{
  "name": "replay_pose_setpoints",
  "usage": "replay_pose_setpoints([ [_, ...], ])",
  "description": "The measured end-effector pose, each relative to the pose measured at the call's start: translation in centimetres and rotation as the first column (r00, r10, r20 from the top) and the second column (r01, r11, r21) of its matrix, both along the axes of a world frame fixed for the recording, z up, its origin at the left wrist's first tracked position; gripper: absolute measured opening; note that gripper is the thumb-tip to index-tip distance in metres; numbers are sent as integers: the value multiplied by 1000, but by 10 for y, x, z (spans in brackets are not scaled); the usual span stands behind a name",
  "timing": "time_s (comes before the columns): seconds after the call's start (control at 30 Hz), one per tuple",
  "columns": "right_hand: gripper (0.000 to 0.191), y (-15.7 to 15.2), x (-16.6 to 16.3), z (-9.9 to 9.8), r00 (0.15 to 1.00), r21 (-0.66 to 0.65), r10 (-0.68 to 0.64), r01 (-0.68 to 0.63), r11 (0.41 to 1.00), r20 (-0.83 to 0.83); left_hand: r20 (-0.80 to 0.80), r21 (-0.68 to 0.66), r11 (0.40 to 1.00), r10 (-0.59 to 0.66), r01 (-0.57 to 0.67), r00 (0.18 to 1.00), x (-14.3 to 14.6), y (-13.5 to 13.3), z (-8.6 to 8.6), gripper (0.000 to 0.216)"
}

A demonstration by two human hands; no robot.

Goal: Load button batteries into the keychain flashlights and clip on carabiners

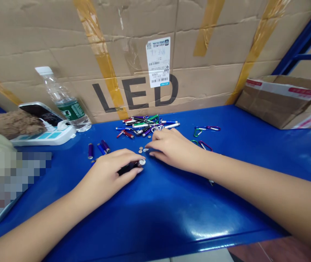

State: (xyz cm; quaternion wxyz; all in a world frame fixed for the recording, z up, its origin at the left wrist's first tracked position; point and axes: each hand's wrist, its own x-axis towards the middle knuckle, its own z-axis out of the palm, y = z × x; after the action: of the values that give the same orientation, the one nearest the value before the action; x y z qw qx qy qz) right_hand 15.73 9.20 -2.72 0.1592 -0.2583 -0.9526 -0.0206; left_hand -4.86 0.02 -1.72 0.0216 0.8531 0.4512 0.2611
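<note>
My left hand (pixel 109 169) is closed around a dark tube (pixel 128 167), like a small flashlight body, with its round silver end (pixel 142 162) pointing right between thumb and fingertips. My right hand (pixel 169 146) reaches over the table with thumb and forefinger apart. Its fingertips are close to a silver disc (pixel 146 150), like a button cell, and a few copper-coloured discs (pixel 140 148) lie just left of it. Behind the right hand is a pile of small metal penlights (pixel 141 125) in several colours. Purple and blue tubes (pixel 90 151) rest beyond my left hand.
Carabiner clips (pixel 206 128) lie right of the pile, some partly behind my right forearm. At the back left stand a water bottle (pixel 72 109), a phone (pixel 39 112) and a white power strip (pixel 46 136). A cardboard box (pixel 278 103) sits at right; large cardboard (pixel 133 47) backs the blue table (pixel 155 214).
</note>
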Motion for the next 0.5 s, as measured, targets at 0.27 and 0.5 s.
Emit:
replay_pose_setpoints([
  [0.27,19,-8,5,3,997,-22,57,-55,998,60,2,-3,1000,2,-2,1000,1,-2,3,15],
  [0.5,18,2,14,2,999,-139,-32,34,990,18,-2,-9,1000,9,-9,1000,-1,-3,3,16],
])
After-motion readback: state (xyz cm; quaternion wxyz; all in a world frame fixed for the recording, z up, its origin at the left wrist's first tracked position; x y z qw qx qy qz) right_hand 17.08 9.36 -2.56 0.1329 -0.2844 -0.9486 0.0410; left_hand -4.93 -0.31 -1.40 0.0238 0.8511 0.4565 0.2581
